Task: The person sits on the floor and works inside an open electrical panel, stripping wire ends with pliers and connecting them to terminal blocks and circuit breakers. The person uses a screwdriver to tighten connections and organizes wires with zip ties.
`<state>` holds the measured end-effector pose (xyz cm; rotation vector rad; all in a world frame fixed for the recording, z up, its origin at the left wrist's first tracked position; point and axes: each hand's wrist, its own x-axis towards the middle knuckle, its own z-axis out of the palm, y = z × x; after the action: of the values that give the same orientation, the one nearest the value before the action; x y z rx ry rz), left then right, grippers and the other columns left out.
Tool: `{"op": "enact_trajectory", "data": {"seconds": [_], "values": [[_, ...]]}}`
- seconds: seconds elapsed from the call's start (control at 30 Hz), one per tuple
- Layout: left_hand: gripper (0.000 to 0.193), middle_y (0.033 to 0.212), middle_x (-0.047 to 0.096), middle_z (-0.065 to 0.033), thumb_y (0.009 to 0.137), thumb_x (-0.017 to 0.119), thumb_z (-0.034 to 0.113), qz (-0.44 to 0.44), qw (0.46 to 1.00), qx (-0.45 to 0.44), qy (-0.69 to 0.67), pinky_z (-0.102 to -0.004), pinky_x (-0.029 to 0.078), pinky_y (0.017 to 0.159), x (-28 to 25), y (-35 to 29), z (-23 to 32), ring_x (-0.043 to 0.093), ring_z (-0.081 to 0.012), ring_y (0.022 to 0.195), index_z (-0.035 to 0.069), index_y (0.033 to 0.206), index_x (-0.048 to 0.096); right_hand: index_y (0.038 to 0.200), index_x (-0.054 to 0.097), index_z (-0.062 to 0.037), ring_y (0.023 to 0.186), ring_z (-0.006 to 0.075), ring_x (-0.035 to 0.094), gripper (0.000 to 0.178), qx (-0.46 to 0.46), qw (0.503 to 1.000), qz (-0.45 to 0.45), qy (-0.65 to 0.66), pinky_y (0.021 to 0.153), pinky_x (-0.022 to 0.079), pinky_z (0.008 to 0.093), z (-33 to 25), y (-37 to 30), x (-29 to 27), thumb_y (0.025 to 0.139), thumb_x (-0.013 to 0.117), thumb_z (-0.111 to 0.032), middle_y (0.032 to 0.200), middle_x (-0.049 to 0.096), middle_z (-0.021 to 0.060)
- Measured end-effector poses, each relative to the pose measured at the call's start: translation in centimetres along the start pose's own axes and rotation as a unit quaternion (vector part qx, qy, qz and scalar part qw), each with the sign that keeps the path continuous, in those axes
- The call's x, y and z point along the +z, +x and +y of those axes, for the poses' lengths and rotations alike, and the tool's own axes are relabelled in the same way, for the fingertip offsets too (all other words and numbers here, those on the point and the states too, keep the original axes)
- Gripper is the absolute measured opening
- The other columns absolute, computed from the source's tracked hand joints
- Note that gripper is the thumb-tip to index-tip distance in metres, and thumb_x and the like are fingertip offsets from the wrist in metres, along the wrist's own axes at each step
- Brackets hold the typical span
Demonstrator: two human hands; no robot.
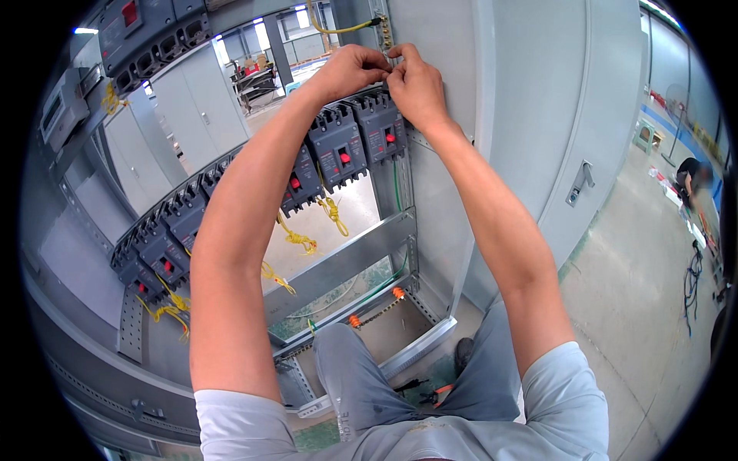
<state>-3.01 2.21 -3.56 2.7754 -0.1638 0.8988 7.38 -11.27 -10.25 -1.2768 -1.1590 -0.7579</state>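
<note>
Up at the top of the cabinet, my left hand (pixel 355 69) and my right hand (pixel 417 86) meet with fingertips pinched together. Whatever lies between the fingers is too small or hidden to make out. Right behind them is a narrow metal strip with brass-coloured screws (pixel 386 34), where a yellow wire (pixel 342 31) ends in a dark lug. Just below the hands sits the rightmost circuit breaker (pixel 380 131), dark grey with a red toggle. Beside it is another circuit breaker (pixel 336 154) of the same kind; the row runs down to the left, partly behind my left forearm.
Bundled yellow wires (pixel 332 215) hang under the breakers. A steel crossbar (pixel 346 265) and orange insulators (pixel 398 293) are lower in the frame. A grey cabinet door (pixel 569 138) stands at right. Orange-handled pliers (pixel 440 393) lie between my legs. Another person (pixel 692 178) crouches far right.
</note>
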Motion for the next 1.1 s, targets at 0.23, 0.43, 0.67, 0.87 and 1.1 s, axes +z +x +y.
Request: {"op": "enact_trajectory", "data": {"seconds": [0.23,0.43,0.67,0.87,1.1], "values": [[0.018,0.085,0.076,-0.0109,0.084,0.074,0.014,0.023,0.999,-0.048,0.003,-0.0343,0.057,0.075,0.3,0.4,-1.5,0.073,-0.0197,0.077,0.004,0.100,0.077,0.103,0.061,-0.0066,0.069,0.0337,0.068,0.019,-0.009,0.998,0.021,0.060,0.065,0.053,0.0432,-1.3,-1.8,-0.8,0.085,0.059,-0.005,0.071,0.067,0.0122],[0.022,0.087,0.076,-0.0136,0.084,0.076,0.017,0.038,0.994,-0.079,0.061,-0.0350,0.057,0.074,0.5,0.6,-1.5,0.073,-0.0214,0.076,0.000,0.097,0.075,0.116,0.065,-0.0007,0.060,0.0150,0.065,0.033,0.151,0.976,-0.042,0.149,0.060,0.053,0.0335,-1.1,-2.6,-2.5,0.084,0.059,-0.006,0.067,0.066,0.0067],[0.030,0.091,0.076,-0.0178,0.084,0.075,0.026,0.023,0.993,-0.050,0.109,-0.0386,0.056,0.081,0.8,0.3,-2.2,0.074,-0.0289,0.084,0.001,0.100,0.077,0.107,0.073,0.0047,0.060,0.0155,0.067,0.027,0.226,0.954,-0.159,0.114,0.058,0.055,0.0331,-1.9,-0.6,-3.0,0.090,0.066,-0.016,0.075,0.071,0.0130],[0.026,0.089,0.075,-0.0176,0.084,0.073,0.022,0.025,0.994,-0.076,0.069,-0.0403,0.055,0.082,0.7,0.5,-1.9,0.073,-0.0309,0.085,0.002,0.099,0.077,0.095,0.077,-0.0029,0.077,0.0342,0.072,0.026,0.114,0.982,-0.130,-0.081,0.076,0.057,0.0422,-0.6,0.8,-1.4,0.087,0.068,-0.025,0.085,0.074,0.0187],[0.028,0.099,0.073,-0.0229,0.085,0.073,0.022,0.024,0.988,-0.054,0.143,-0.0427,0.055,0.087,0.9,0.7,-1.5,0.071,-0.0380,0.097,0.003,0.104,0.076,0.088,0.075,-0.0027,0.084,0.0392,0.070,0.028,0.128,0.979,-0.160,-0.018,0.076,0.055,0.0463,-0.8,1.2,-1.9,0.081,0.064,-0.028,0.083,0.071,0.0214]]}}
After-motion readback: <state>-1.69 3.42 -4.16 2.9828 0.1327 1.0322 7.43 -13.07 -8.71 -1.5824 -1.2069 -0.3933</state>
